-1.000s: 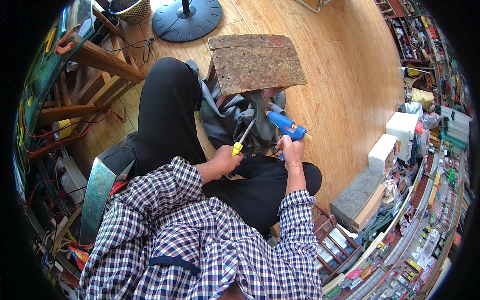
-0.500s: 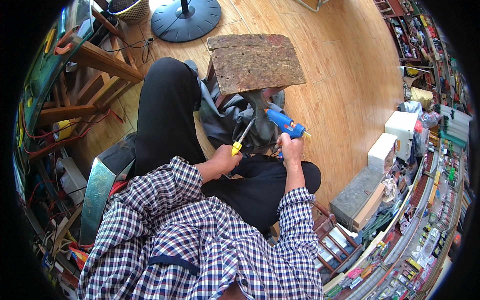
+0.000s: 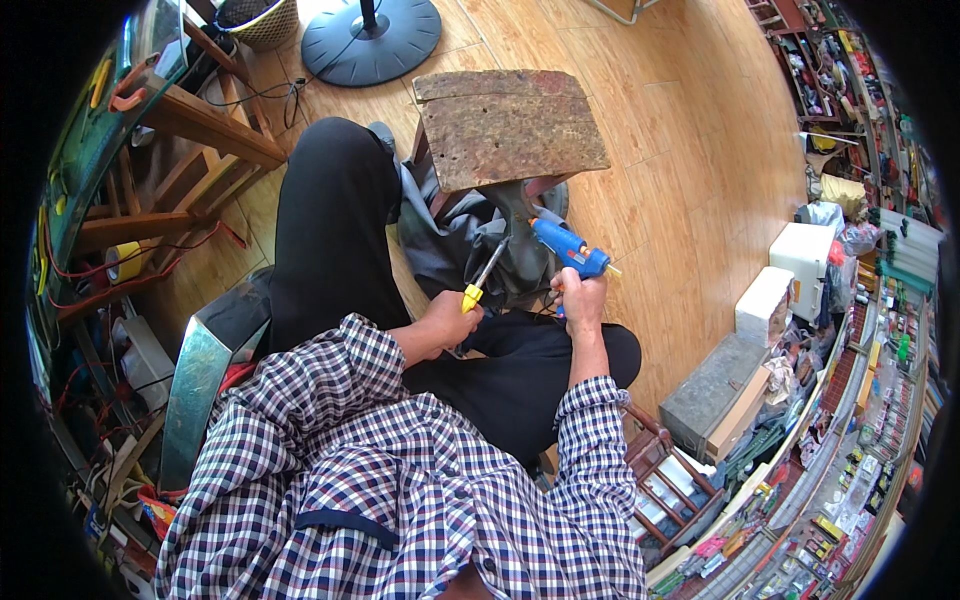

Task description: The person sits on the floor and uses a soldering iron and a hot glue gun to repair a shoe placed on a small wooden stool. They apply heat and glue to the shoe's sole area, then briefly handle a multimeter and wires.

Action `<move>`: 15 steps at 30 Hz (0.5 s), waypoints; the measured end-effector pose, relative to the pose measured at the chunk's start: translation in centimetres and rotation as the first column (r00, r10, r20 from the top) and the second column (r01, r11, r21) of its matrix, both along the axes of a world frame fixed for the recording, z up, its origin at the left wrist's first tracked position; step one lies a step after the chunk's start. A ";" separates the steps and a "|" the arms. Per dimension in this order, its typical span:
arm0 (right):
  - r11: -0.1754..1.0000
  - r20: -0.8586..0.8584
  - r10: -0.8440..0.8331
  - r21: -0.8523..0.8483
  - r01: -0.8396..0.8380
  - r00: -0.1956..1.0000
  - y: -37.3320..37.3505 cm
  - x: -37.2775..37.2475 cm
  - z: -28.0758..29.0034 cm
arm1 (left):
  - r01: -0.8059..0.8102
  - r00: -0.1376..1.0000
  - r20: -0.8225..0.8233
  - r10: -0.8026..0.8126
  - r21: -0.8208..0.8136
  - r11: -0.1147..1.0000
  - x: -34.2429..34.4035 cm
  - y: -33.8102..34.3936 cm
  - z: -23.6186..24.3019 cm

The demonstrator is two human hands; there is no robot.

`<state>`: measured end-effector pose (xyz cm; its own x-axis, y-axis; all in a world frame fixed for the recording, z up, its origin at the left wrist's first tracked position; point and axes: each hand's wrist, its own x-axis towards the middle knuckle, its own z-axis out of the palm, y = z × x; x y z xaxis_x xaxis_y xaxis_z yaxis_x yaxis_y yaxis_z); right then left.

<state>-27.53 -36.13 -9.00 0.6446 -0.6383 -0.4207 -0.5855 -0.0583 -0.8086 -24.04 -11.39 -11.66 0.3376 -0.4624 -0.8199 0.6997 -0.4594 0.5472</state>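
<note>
The head view shows us a blue glue gun (image 3: pixel 568 245) held up in front of a low stool, its orange nozzle facing away from the body and a pale glue stick (image 3: pixel 614 271) poking out behind. We judge it light and stiff, a hard plastic shell that the grip suits best; the nozzle may be hot, so we would keep our skin clear of it. The right hand (image 3: pixel 583 295) has its fingers curled round that grip; we cannot tell whether one presses the trigger.

Near it, the left hand (image 3: pixel 448 322) wraps its fingers about a yellow-handled tool (image 3: pixel 472 298), whose slim metal shaft slants up toward the stool. That looks rigid and fairly light, best held by the handle. Its tip is near the nozzle but apart from it.

Beyond the tools, soft grey cloth (image 3: pixel 435 245) lies bunched below the worn wooden stool (image 3: pixel 515 130), whose top is rough and pitted. Under everything we see a wood-patterned floor (image 3: pixel 680 220). Farther off stand a round black base (image 3: pixel 370 48) and a basket (image 3: pixel 265 22); wooden framing (image 3: pixel 215 125) fills our left, while white boxes (image 3: pixel 800 258) and crowded small goods (image 3: pixel 860 490) line our right.
</note>
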 end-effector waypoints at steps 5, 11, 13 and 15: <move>1.000 0.001 -0.010 0.021 0.010 1.000 -0.2 0.1 0.6 | 0.013 1.000 0.000 -0.013 0.006 1.000 0.1 -0.1 -0.3; 1.000 0.016 -0.006 0.029 0.005 1.000 -0.2 0.0 0.5 | 0.015 1.000 -0.021 -0.014 0.013 1.000 0.4 -0.2 0.2; 1.000 0.014 -0.006 0.023 0.006 1.000 0.0 0.0 0.4 | 0.021 0.999 -0.032 -0.020 0.015 1.000 0.5 -0.2 0.2; 1.000 0.005 -0.018 0.017 0.018 1.000 0.0 -0.2 0.4 | 0.015 0.999 -0.045 -0.015 0.006 1.000 0.5 -0.1 0.0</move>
